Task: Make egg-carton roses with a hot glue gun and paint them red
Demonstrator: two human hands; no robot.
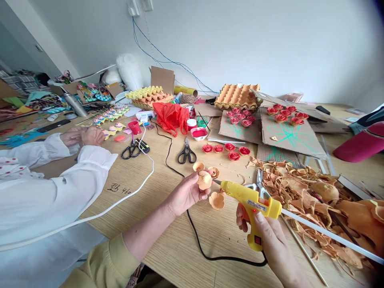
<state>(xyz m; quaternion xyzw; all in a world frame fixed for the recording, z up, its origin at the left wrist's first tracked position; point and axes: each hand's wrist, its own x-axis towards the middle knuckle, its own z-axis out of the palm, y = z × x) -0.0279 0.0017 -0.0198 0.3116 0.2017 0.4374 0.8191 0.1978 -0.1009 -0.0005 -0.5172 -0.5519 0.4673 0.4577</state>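
My left hand [187, 194] pinches a small orange egg-carton flower cup [205, 181], held above the table. A yellow hot glue gun [247, 196] is gripped in my right hand [267, 230], its nozzle pointing left and close to the cup; I cannot tell whether they touch. A white glue stick [330, 234] sticks out of the gun's back end, and a red light glows on its side. Beside my left hand lie more unpainted cups, one a petalled cup [217, 201] and another a nested flower [214, 173].
Red-painted flowers [233, 155] sit on the table and on cardboard sheets [291, 136]. Orange carton scraps [324, 200] heap at right, near light-handled scissors [259, 182]. Black scissors [187, 152] and a red paint dish [199, 133] lie ahead. A black cord [195, 232] crosses the table. A co-worker's hands [87, 136] are at left.
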